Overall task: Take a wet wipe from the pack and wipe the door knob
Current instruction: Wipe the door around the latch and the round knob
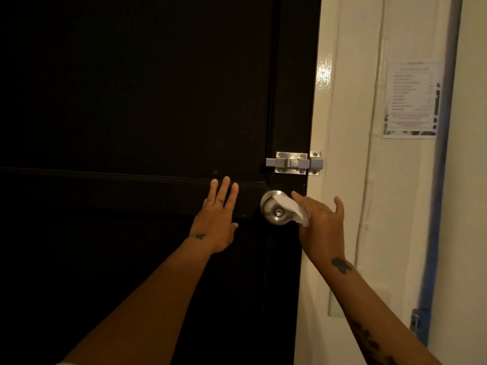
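Wet wipe against door knob

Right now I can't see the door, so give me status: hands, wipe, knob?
Left hand flat on door, empty. Right hand pressing wet wipe to door knob. Nothing blocking; latch sits above knob.

White wet wipe, silver door knob, black door.

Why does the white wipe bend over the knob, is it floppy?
Probably yes. The wipe drapes over the round knob and hangs crumpled below the right hand, so it looks soft and limp. It is thin, so it is likely very light and would sag if held by one corner.
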